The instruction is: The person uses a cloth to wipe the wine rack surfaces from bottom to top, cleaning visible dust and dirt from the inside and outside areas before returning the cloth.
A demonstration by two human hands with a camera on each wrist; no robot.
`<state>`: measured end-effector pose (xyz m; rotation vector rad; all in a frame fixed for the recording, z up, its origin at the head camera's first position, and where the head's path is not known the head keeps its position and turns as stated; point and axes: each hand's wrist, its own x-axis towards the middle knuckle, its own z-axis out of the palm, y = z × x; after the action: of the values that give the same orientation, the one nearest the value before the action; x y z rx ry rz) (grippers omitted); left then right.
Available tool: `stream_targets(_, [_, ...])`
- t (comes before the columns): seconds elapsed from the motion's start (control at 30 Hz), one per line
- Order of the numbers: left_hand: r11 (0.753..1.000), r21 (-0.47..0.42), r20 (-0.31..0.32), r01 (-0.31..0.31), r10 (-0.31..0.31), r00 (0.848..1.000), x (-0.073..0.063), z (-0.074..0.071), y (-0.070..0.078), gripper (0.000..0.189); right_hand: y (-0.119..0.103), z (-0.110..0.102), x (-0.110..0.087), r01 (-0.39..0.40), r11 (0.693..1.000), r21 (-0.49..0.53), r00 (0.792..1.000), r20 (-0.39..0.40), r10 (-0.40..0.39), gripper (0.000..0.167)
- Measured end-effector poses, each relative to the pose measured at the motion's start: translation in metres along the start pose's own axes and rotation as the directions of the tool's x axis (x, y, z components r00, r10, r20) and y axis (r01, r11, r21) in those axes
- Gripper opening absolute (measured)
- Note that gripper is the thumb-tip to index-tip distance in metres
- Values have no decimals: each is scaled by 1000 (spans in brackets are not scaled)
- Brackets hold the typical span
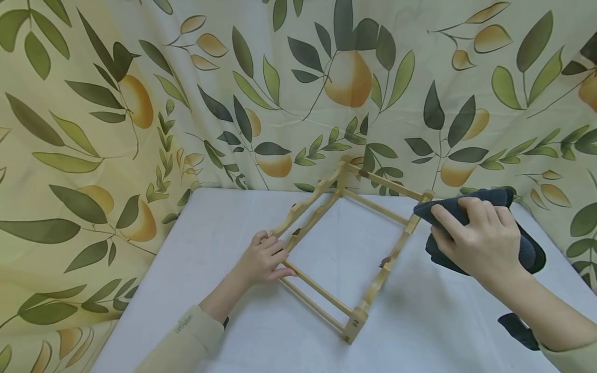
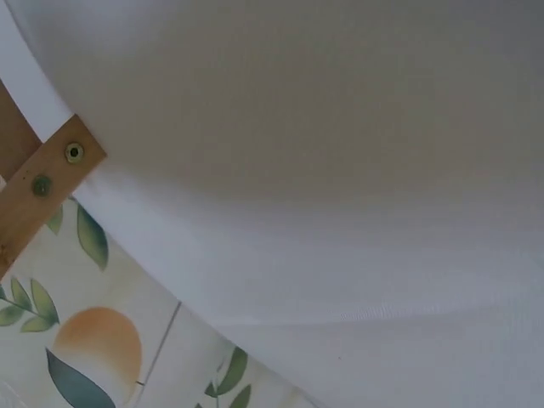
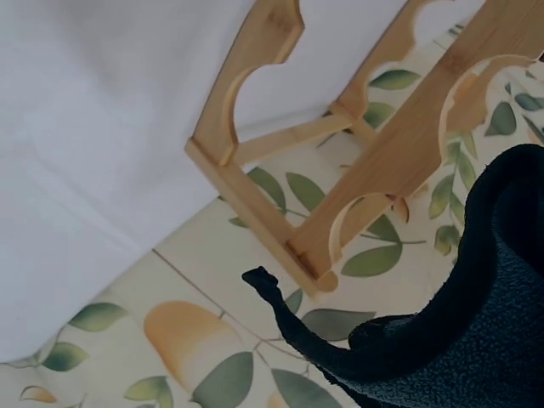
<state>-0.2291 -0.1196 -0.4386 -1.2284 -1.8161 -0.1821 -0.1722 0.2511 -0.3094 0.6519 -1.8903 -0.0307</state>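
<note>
A light wooden rack (image 1: 356,321) with scalloped rails and thin crossbars is on the white table. My left hand (image 1: 267,259) grips its near left corner, fingers curled over the rail and thumb by a crossbar. In the left wrist view only an end piece of the rack (image 2: 51,191) with a round metal fitting appears. My right hand (image 1: 482,238) holds a folded dark blue cloth (image 1: 501,196) at the rack's far right corner. The cloth's fuzzy surface (image 3: 459,314) fills the lower right of the right wrist view, beside the scalloped rails (image 3: 391,183).
The white-covered table (image 1: 210,233) extends around the rack. Behind it and to the left hangs a curtain (image 1: 298,129) printed with leaves and orange fruit. A small dark object (image 1: 517,331) shows beside my right forearm.
</note>
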Motion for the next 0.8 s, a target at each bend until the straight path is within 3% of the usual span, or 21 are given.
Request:
stream_targets(0.27, [997, 76, -67, 23, -18, 998, 4, 3, 20, 50, 2, 3, -1, 0, 1000, 3, 1000, 1, 0, 33])
stream_targets(0.63, [979, 176, -41, 107, -101, 994, 18, -6, 57, 48, 4, 5, -3, -9, 1000, -1, 1000, 22, 9, 34])
stream_targets(0.8, [972, 192, -18, 136, -135, 991, 20, -8, 66, 47, 4, 4, -4, -4, 1000, 3, 999, 52, 4, 35])
